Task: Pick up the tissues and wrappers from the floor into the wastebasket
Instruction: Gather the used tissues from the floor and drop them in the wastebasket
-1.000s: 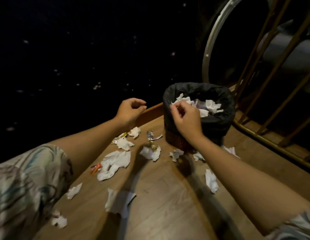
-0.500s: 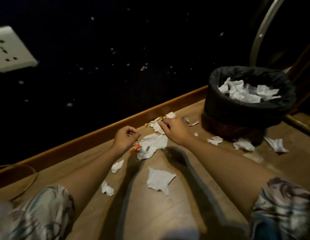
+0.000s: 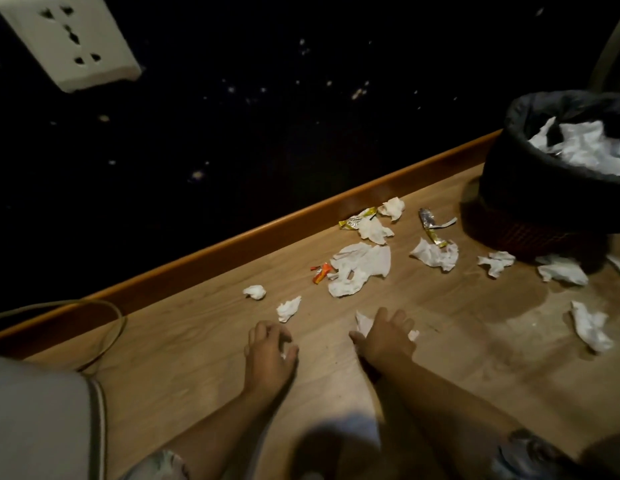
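Task partly done. The black-lined round wastebasket [image 3: 530, 188] at far right is already holding a heap of white tissue. Plenty is lying on the wood-look floor [image 3: 440, 375]: a big flat white tissue [image 3: 360, 268], an orange wrapper [image 3: 320, 273] touching it, a yellow-silver foil wrapper [image 3: 357, 219] by the baseboard, and several crumpled scraps nearer the bin. Left hand [image 3: 268, 355] is curling its fingers around a small white scrap [image 3: 285, 348]. Right hand [image 3: 384, 336] is pressing spread fingers onto a crumpled white tissue [image 3: 363, 323]; grasp not closed, looks like.
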The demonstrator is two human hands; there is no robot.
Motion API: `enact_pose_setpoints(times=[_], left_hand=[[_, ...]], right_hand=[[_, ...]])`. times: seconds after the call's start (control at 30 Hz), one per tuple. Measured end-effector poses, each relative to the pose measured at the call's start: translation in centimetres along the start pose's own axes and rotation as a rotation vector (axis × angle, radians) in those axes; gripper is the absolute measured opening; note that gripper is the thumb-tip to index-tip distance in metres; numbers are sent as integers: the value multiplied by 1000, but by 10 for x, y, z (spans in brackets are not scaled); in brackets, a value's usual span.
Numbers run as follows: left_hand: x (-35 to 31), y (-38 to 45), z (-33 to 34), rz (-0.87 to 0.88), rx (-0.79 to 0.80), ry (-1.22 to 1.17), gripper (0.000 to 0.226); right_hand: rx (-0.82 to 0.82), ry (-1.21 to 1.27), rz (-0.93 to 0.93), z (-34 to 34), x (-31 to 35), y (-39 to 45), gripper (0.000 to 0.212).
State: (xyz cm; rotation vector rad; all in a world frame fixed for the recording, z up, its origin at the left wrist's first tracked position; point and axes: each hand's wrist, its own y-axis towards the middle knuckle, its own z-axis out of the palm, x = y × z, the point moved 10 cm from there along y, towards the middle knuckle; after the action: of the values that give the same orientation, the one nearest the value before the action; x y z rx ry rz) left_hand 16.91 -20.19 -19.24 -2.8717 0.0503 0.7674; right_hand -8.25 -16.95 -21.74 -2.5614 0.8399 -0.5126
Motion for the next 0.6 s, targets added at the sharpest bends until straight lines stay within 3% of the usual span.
enact_pose_setpoints(times=[0.1, 0.2, 0.3, 0.5, 0.6], left_hand=[[25, -8, 13, 48, 21, 23, 18], [39, -13, 12, 73, -70, -82, 22], [46, -13, 3, 78, -143, -204, 36], [62, 3, -16, -316, -323, -602, 30], [58, 21, -27, -358, -389, -664, 18]], right_hand=[[-96, 29, -80, 16, 10, -9, 53], [-113, 115, -215, 30, 23, -16, 30], [-107, 316, -340, 34, 37, -27, 34], [-185, 803, -243, 11, 61, -30, 20], [-188, 927, -203, -14, 77, -23, 21]])
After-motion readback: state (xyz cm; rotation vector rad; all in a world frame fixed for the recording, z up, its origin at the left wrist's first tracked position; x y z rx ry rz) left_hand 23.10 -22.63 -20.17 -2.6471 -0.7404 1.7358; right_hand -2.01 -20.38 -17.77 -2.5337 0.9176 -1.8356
